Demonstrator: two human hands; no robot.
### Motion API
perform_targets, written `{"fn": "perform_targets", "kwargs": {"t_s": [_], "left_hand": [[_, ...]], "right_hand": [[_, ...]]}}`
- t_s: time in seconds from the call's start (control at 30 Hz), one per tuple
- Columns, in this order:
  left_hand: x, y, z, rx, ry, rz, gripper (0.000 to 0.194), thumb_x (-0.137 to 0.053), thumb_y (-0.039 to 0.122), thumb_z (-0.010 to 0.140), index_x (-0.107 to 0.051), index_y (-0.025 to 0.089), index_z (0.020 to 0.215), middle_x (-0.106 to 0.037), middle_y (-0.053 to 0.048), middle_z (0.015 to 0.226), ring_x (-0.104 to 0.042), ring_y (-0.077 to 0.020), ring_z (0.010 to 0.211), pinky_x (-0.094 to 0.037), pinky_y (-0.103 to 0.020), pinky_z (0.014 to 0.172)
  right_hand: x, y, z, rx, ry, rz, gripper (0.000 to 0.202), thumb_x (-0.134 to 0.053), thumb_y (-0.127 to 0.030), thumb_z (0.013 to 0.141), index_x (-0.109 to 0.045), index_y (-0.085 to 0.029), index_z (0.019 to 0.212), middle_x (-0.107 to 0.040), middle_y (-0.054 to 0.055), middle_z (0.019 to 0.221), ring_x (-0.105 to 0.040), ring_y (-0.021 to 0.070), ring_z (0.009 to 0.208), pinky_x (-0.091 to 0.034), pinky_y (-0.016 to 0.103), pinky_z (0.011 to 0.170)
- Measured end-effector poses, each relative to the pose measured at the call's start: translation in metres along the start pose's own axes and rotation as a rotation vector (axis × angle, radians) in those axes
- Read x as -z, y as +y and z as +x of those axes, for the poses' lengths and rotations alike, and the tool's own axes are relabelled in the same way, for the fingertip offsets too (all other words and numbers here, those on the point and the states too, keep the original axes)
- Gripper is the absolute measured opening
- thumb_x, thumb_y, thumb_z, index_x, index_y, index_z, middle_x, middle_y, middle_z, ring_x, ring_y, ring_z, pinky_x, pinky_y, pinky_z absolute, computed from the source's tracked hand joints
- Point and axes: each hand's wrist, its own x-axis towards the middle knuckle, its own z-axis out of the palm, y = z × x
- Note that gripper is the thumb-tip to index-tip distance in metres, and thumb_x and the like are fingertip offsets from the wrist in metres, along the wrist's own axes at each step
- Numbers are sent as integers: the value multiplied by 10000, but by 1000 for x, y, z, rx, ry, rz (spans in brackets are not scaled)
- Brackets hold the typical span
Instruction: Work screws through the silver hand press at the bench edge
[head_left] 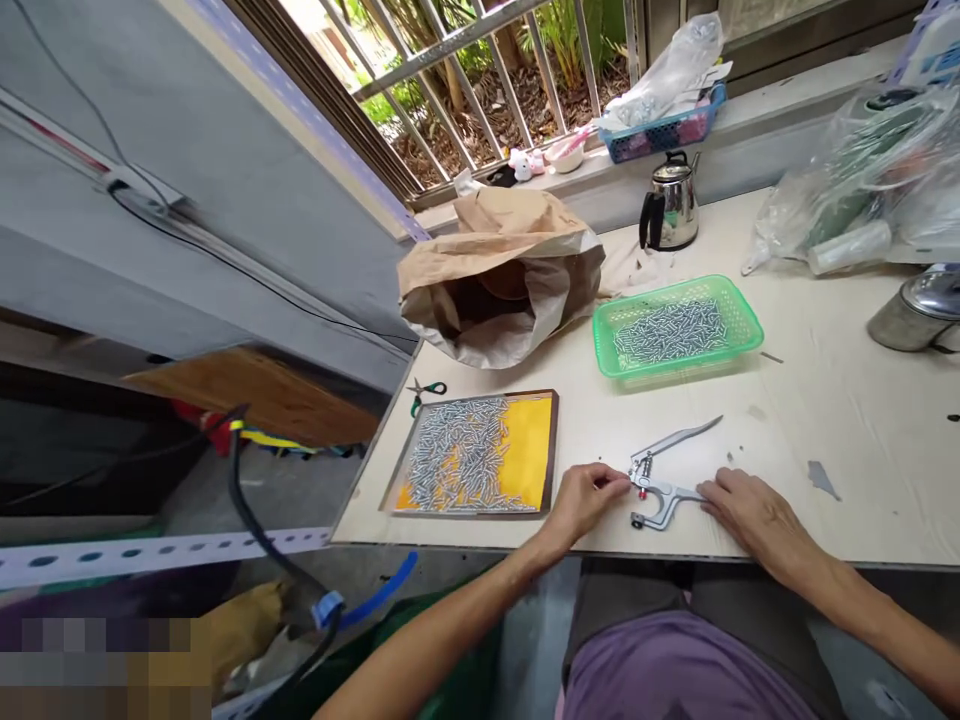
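Poss. the pliers (670, 503) could nip L hand (583, 502), fingers pinched tog. at their head, if R hand (756, 515), grip unclear, slips.

The table (862, 420) carries pliers (679, 495), tray (529, 445), basket (679, 370), kettle (679, 208).

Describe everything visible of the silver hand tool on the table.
The plier-like tool looks like silver-grey metal: two spread handles, a spring, a red tip, a curved frame ending in a dark knob. It lies on the pale table, handles pointing right. The left hand is at its head; the right hand touches the lower handle's end.
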Motion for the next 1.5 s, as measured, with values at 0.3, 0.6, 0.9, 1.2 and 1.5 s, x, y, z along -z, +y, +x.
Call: {"fn": "perform_targets", "kwargs": {"t_s": [0.3,0.6,0.9,1.2,1.5], "left_hand": [[-32,-17,0,111,-5,-51,222,-636,308,722,-717,106,763,-718,-57,739,-613,-149,669,-430,-213,593],[-24,-1,-3,141,-175,82,243,-587,322,701,-682,101,665,-556,26,502,-447,-88,506,-301,-197,488],[-26,-5,-4,327,-316,-14,313,-633,442,656,-565,142,602,-391,80,380,-350,-63,359,-211,-201,395],[-26,-1,-10,367,-321,-80,330,-676,455,621,-533,159,586,-380,91,380,-383,-60,351,-208,-187,390],[-30,3,-17,353,-280,-74,301,-644,420,646,-520,156,572,-416,78,403,-365,-49,341,-180,-186,388]], "right_hand": [[5,-5,-1,-47,-34,34,188,-429,-121,909,-520,-207,770,-507,19,738,-422,157,642,-265,284,598],[3,-6,-1,-47,-39,1,167,-447,-103,885,-537,-206,790,-524,24,746,-418,168,653,-263,294,593],[15,-12,1,-60,-125,0,182,-468,-45,835,-553,-202,803,-561,28,785,-447,158,659,-302,293,588],[13,19,8,6,-174,54,775,-737,-454,688,-421,-166,1334,-426,190,1389,-361,350,1286,-356,467,977],[19,32,42,35,-364,19,983,-768,-539,559,-390,-128,1368,-490,215,1320,-392,386,1257,-247,579,1036]]}}
